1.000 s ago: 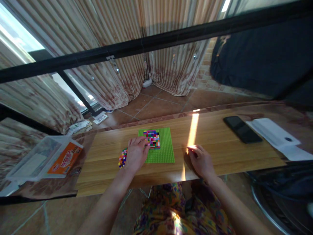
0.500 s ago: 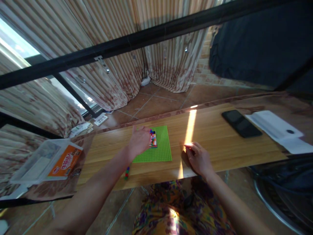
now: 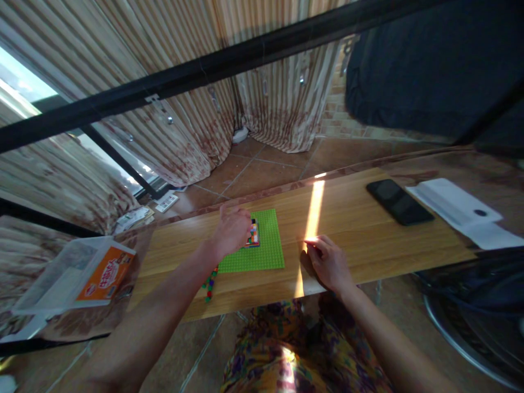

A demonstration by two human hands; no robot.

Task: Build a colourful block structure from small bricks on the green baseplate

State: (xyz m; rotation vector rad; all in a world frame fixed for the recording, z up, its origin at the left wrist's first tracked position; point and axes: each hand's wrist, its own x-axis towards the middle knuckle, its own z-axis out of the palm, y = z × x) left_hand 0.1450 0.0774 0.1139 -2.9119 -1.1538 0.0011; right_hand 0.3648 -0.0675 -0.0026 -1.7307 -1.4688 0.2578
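A green studded baseplate (image 3: 271,245) lies on the wooden board. On it stands a small block of multicoloured toy bricks (image 3: 255,233), partly covered by my left hand (image 3: 233,230). The fingers of that hand are curled down at the block's left side, and their tips are hidden. My right hand (image 3: 329,263) rests low over the board, right of the baseplate, with thumb and forefinger pinched in the strip of sunlight. Whatever sits in that pinch is too small to name. Rows of small coloured bricks (image 3: 210,285) lie by the baseplate's near left corner, beside my left forearm.
A black phone (image 3: 399,202) and a white open box or sleeve (image 3: 454,204) lie at the right. At the left stands a clear plastic tub (image 3: 57,278) with an orange label. A dark metal rail (image 3: 221,60) crosses beyond the wooden board (image 3: 347,218).
My left hand has shifted slightly left with its fingers more curled, uncovering more of the block's lower part. More of the loose brick rows show beside my forearm. The right hand keeps its pinch.
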